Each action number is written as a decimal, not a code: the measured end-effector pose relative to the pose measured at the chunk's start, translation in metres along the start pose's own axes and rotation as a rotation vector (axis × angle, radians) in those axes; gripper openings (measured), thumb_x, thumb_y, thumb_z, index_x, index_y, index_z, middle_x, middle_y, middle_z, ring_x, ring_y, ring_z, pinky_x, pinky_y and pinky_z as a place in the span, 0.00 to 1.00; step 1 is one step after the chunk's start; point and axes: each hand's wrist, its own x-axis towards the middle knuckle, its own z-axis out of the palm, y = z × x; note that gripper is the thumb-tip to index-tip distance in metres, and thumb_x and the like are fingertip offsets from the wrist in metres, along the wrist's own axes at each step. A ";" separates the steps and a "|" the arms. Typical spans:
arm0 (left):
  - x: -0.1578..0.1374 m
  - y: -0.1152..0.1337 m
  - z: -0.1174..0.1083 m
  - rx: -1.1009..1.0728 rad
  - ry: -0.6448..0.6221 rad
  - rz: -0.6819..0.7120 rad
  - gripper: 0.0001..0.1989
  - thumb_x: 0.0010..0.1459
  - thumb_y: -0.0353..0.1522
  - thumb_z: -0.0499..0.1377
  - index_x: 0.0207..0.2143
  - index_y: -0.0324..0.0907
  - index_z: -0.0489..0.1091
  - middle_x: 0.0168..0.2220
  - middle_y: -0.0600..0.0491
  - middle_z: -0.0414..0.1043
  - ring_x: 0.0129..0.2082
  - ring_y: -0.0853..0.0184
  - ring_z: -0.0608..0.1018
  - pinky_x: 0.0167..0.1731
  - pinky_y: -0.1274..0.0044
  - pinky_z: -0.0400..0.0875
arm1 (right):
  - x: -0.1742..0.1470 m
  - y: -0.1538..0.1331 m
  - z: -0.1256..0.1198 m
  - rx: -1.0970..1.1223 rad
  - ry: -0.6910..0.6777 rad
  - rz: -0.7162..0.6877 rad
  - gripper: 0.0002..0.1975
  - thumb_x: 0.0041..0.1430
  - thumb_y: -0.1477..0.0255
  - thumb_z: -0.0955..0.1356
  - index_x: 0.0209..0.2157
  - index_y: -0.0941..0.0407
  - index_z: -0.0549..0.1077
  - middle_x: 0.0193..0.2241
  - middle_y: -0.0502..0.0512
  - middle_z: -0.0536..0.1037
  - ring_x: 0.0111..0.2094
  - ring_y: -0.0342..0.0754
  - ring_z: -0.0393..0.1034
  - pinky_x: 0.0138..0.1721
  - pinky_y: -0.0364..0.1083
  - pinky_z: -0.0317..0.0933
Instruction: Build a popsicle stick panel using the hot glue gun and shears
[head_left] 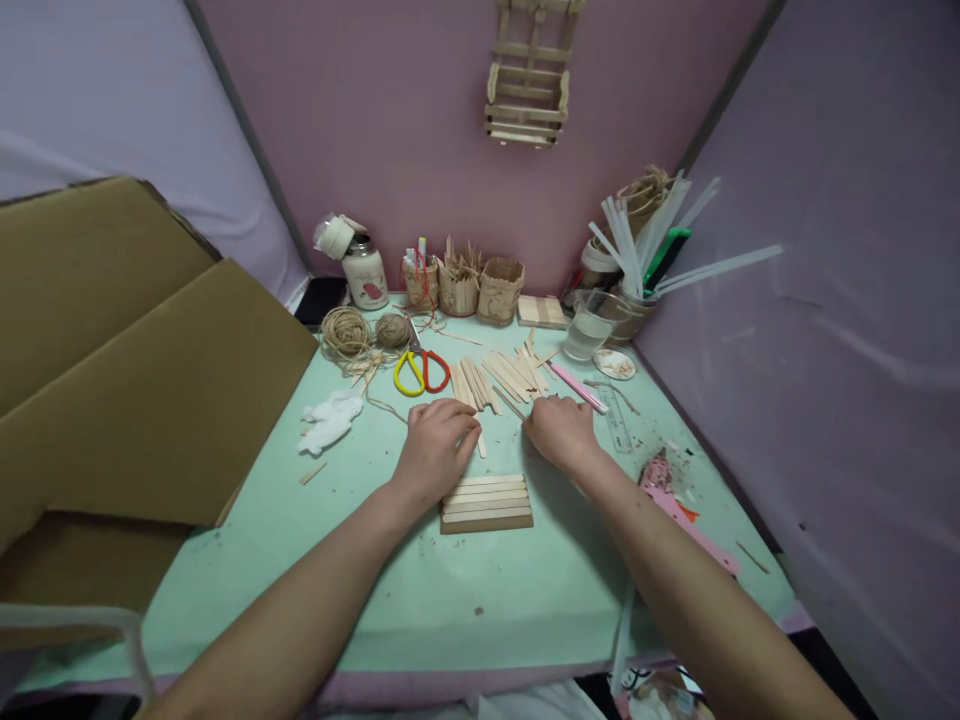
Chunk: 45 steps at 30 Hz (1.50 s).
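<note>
Your left hand (437,440) and right hand (559,430) rest curled at 12 o'clock of the stick panel (486,502); whether the fingers grip a loose stick (481,444) I cannot tell. A careless sweep could scatter the stick pile (499,377)

Soft, even overhead light, faint shadows, sharp centre, wide-angle stretching toward the edges.

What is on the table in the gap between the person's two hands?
In the head view, between the left hand and the right hand lie a few loose wooden sticks on the green table; the stick panel sits just nearer.
</note>
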 end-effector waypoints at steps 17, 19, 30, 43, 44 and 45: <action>-0.013 0.019 0.011 -0.031 0.008 0.388 0.13 0.66 0.30 0.50 0.45 0.38 0.73 0.37 0.45 0.76 0.37 0.64 0.74 0.37 0.72 0.71 | -0.093 0.007 -0.026 0.616 0.188 -0.174 0.09 0.61 0.71 0.63 0.30 0.53 0.74 0.28 0.52 0.79 0.31 0.49 0.73 0.33 0.46 0.62; -0.014 0.019 0.010 -0.026 -0.012 0.408 0.13 0.67 0.30 0.50 0.46 0.38 0.73 0.37 0.45 0.76 0.37 0.64 0.74 0.37 0.72 0.71 | -0.094 0.008 -0.025 0.618 0.185 -0.171 0.09 0.61 0.71 0.64 0.30 0.53 0.74 0.28 0.52 0.79 0.31 0.49 0.73 0.32 0.46 0.62; -0.007 0.019 0.001 -0.451 0.058 0.063 0.08 0.61 0.34 0.59 0.36 0.42 0.78 0.35 0.47 0.78 0.37 0.64 0.76 0.41 0.70 0.71 | -0.118 0.044 -0.029 0.613 0.361 -0.006 0.16 0.61 0.59 0.64 0.44 0.53 0.74 0.37 0.58 0.80 0.37 0.54 0.73 0.37 0.50 0.65; 0.005 0.006 -0.002 -1.661 -0.231 -0.942 0.07 0.48 0.28 0.69 0.32 0.38 0.76 0.31 0.50 0.76 0.29 0.71 0.77 0.28 0.81 0.72 | -0.161 0.161 0.056 0.121 0.266 0.208 0.26 0.54 0.57 0.62 0.43 0.63 0.74 0.39 0.73 0.79 0.40 0.66 0.74 0.41 0.60 0.67; 0.004 0.006 -0.002 -1.670 -0.249 -0.953 0.07 0.49 0.27 0.69 0.32 0.37 0.76 0.30 0.50 0.76 0.29 0.72 0.77 0.28 0.81 0.72 | -0.159 0.160 0.057 0.109 0.284 0.211 0.27 0.54 0.56 0.61 0.43 0.65 0.74 0.40 0.75 0.78 0.41 0.67 0.74 0.41 0.60 0.67; 0.004 0.006 -0.002 -1.679 -0.265 -0.961 0.06 0.49 0.27 0.68 0.31 0.37 0.76 0.29 0.50 0.75 0.28 0.72 0.77 0.28 0.81 0.72 | -0.157 0.159 0.058 0.098 0.306 0.212 0.28 0.55 0.56 0.61 0.44 0.66 0.74 0.41 0.76 0.78 0.42 0.67 0.73 0.42 0.60 0.66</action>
